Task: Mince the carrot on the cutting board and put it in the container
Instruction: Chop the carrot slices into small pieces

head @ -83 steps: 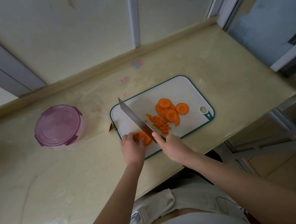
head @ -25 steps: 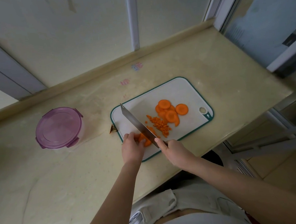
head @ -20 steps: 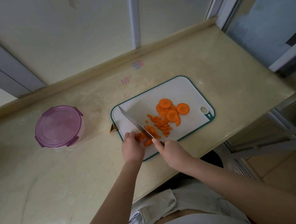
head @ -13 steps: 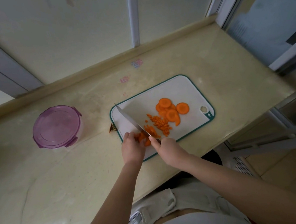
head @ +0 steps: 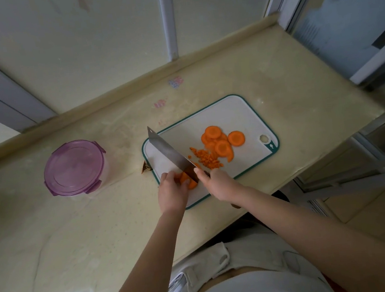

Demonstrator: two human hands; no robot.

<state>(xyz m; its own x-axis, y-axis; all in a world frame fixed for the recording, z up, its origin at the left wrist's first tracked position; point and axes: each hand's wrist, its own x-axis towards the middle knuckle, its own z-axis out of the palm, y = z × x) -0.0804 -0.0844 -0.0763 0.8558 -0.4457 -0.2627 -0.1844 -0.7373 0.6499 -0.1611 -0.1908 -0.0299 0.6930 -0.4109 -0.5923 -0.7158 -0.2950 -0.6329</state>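
A white cutting board [head: 235,112] with a teal rim lies on the counter. Round carrot slices [head: 221,140] are piled toward its right, with a small heap of minced carrot [head: 206,160] just left of them. My left hand [head: 171,191] holds down a carrot piece [head: 188,180] at the board's near-left edge. My right hand [head: 219,183] grips the handle of a cleaver [head: 168,152], whose blade is raised, with its heel just right of that piece. A round container [head: 76,167] with a closed purple lid stands to the left of the board.
A small brown scrap [head: 146,169] lies on the counter at the board's left edge. The counter's front edge runs just below the board, with a drop to the floor at the right. A wall and window frame back the counter.
The cleaver blade has lifted off the carrot piece, after pressing down on it half a second ago. My left hand stays on the piece.
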